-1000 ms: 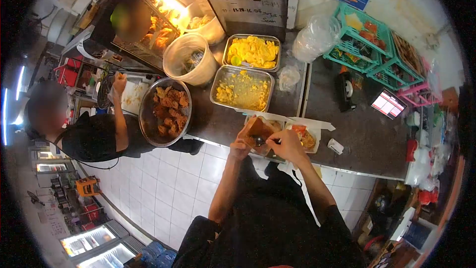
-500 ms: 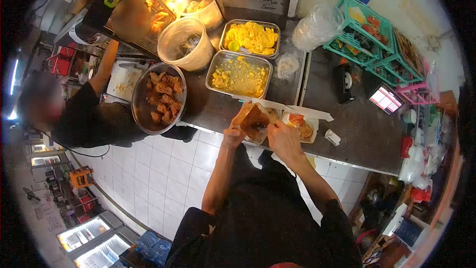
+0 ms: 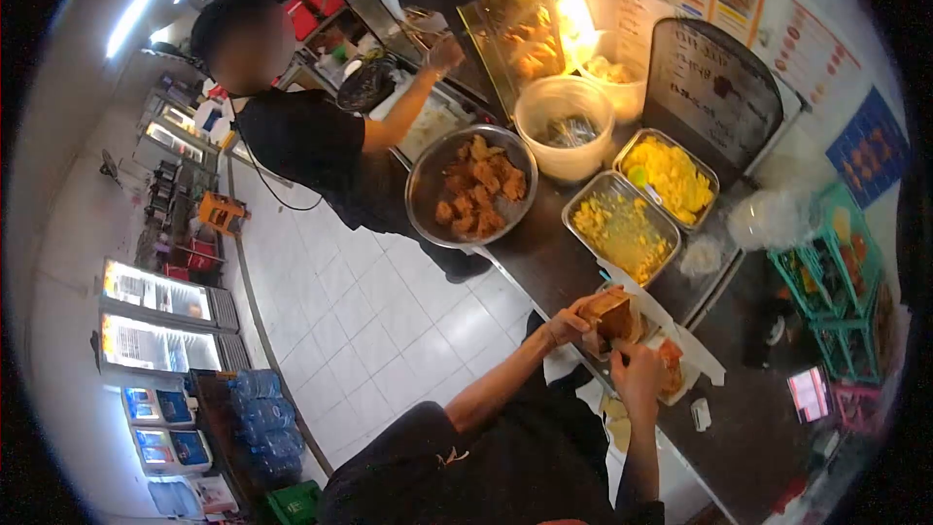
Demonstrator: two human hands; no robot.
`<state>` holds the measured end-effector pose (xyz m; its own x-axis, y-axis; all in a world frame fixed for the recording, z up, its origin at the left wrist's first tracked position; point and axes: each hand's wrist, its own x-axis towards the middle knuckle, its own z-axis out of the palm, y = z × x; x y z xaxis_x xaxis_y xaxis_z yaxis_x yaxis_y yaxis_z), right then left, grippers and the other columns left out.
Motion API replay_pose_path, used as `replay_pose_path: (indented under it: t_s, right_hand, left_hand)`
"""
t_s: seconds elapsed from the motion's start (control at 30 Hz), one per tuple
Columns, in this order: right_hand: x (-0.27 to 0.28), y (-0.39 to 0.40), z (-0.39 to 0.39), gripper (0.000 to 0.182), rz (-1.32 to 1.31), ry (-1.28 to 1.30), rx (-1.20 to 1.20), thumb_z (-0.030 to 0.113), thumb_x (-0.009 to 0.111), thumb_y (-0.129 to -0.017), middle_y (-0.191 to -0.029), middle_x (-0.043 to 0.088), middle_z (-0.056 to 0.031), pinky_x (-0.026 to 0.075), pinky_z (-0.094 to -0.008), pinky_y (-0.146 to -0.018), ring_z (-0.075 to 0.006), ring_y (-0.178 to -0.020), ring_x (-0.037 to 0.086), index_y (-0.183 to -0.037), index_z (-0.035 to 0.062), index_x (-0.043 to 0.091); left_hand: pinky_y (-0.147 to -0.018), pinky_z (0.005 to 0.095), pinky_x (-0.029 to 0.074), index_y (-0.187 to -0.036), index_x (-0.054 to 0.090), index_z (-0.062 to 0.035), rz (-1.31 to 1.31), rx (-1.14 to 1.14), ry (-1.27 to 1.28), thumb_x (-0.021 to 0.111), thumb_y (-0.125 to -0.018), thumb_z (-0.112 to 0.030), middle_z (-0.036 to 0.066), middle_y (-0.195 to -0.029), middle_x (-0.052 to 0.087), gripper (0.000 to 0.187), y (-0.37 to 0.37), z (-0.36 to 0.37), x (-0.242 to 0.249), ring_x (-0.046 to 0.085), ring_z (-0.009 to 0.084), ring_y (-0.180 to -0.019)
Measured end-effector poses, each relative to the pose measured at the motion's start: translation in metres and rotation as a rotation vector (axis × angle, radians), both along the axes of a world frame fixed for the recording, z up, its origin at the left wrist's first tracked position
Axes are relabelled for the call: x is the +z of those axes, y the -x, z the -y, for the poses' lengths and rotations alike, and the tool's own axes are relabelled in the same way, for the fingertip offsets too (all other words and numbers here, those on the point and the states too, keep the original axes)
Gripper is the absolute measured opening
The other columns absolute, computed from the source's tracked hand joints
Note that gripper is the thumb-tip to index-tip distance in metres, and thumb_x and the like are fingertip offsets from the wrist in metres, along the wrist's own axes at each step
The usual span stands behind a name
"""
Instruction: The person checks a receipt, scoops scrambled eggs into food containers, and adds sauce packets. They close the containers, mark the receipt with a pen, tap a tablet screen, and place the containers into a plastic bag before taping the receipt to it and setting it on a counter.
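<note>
My left hand [image 3: 573, 324] grips a square, clear-sided container [image 3: 615, 315] with reddish-brown contents, tilted over the counter edge. My right hand [image 3: 637, 374] is closed at the container's lower edge; whatever its fingers hold there is hidden. Just beyond my right hand lies an open paper food box [image 3: 698, 362], with orange-brown food [image 3: 670, 355] inside. A small white item [image 3: 701, 414] rests on the counter to the right of the box.
Behind the box stand a tray of yellow scrambled egg [image 3: 671, 178], a second egg tray [image 3: 622, 228] and a bowl [image 3: 416, 196] of fried chicken. A co-worker [image 3: 306, 141] reaches toward the lit display cabinet [image 3: 515, 49]. Green baskets [image 3: 844, 331] and a lit screen [image 3: 809, 395] are at right.
My view has swung left, so the counter sits further right and tilted. Both hands stay at the container. The co-worker's hand, earlier near the cabinet, now shows clearly beside it.
</note>
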<state>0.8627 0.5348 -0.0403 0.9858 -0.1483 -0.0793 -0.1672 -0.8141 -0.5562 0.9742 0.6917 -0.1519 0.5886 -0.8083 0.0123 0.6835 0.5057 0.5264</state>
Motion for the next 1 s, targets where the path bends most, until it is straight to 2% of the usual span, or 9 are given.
replay_pose_path:
  t_s: [0.2,0.3,0.5,0.57,0.63,0.7,0.73,0.8,1.0]
  right_hand:
    - [-0.003,-0.013,-0.006,0.020,0.015,-0.344,-0.105,0.016,0.067,-0.081,-0.076,0.068,-0.0229,0.050,-0.0426,-0.068,-0.0370,-0.072,0.068,-0.085,-0.0039,0.072]
    - [-0.015,-0.016,0.002,0.022,0.051,-0.378,-0.121,0.015,0.070,-0.081,-0.073,0.071,-0.0171,0.051,-0.0315,-0.062,-0.0199,-0.064,0.068,-0.088,-0.0055,0.072]
    - [-0.021,-0.017,0.016,0.023,-0.004,-0.506,-0.171,0.019,0.071,-0.080,-0.073,0.071,-0.0150,0.051,-0.0313,-0.064,-0.0198,-0.064,0.068,-0.088,-0.0027,0.074]
    - [0.016,-0.020,0.012,0.024,0.003,-0.377,-0.185,0.026,0.071,-0.082,-0.073,0.072,-0.0123,0.051,-0.0330,-0.066,-0.0217,-0.064,0.068,-0.088,0.0032,0.076]
    - [0.010,-0.020,0.017,0.023,-0.008,-0.395,-0.142,0.019,0.068,-0.084,-0.078,0.071,-0.0175,0.052,-0.0343,-0.068,-0.0252,-0.071,0.070,-0.088,-0.0031,0.072]
    - [0.016,-0.020,0.020,0.022,-0.033,-0.340,-0.116,0.020,0.068,-0.084,-0.079,0.071,-0.0180,0.052,-0.0359,-0.067,-0.0281,-0.072,0.070,-0.088,-0.0017,0.073]
    - [-0.022,-0.015,0.025,0.023,-0.028,-0.461,-0.166,0.021,0.068,-0.084,-0.080,0.071,-0.0178,0.053,-0.0356,-0.067,-0.0278,-0.072,0.071,-0.090,-0.0007,0.073]
    - [-0.003,-0.017,0.028,0.024,-0.073,-0.454,-0.205,0.022,0.069,-0.083,-0.079,0.072,-0.0169,0.052,-0.0340,-0.063,-0.0256,-0.068,0.070,-0.092,0.0002,0.074]
    - [-0.004,-0.008,0.052,0.023,-0.074,-0.390,-0.211,0.023,0.070,-0.084,-0.075,0.072,-0.0142,0.051,-0.0319,-0.059,-0.0219,-0.062,0.068,-0.091,0.0011,0.075]
  left_hand:
    - [-0.115,0.0373,0.029,-0.154,0.020,-0.0049,-0.035,-0.075,0.056,0.078,-0.062,-0.014,0.012,-0.153,0.036,0.109,0.008,-0.006,-0.008,0.039,0.0241,-0.137]
    - [-0.114,0.0384,0.032,-0.154,0.020,-0.0063,-0.060,-0.041,0.045,0.078,-0.063,-0.017,0.012,-0.153,0.035,0.109,0.012,-0.005,-0.009,0.039,0.0245,-0.137]
    - [-0.113,0.0397,0.033,-0.153,0.025,-0.0058,-0.186,0.016,0.083,0.075,-0.060,-0.020,0.010,-0.151,0.038,0.106,0.014,-0.006,-0.020,0.042,0.0249,-0.134]
    - [-0.109,0.0407,0.037,-0.148,0.032,-0.0012,-0.187,0.057,0.069,0.071,-0.064,-0.024,0.013,-0.146,0.044,0.096,0.017,-0.009,-0.040,0.046,0.0251,-0.130]
    - [-0.110,0.0418,0.037,-0.149,0.031,-0.0027,-0.180,0.042,0.043,0.073,-0.062,-0.028,0.014,-0.145,0.044,0.100,0.022,-0.014,-0.064,0.046,0.0269,-0.130]
    - [-0.111,0.0429,0.037,-0.150,0.030,-0.0041,-0.188,0.029,0.031,0.075,-0.060,-0.032,0.014,-0.144,0.044,0.105,0.021,-0.013,-0.062,0.046,0.0287,-0.130]
    - [-0.111,0.0435,0.037,-0.151,0.030,-0.0048,-0.198,0.029,0.032,0.076,-0.059,-0.034,0.014,-0.144,0.045,0.107,0.020,-0.009,-0.055,0.046,0.0296,-0.130]
    - [-0.112,0.0452,0.036,-0.150,0.031,-0.0070,-0.240,0.034,0.015,0.078,-0.056,-0.034,0.014,-0.142,0.046,0.109,0.017,-0.001,-0.027,0.045,0.0311,-0.130]
    - [-0.111,0.0485,0.036,-0.145,0.039,-0.0051,-0.315,0.065,-0.031,0.077,-0.054,-0.031,0.015,-0.140,0.048,0.102,0.024,-0.005,-0.062,0.048,0.0343,-0.126]
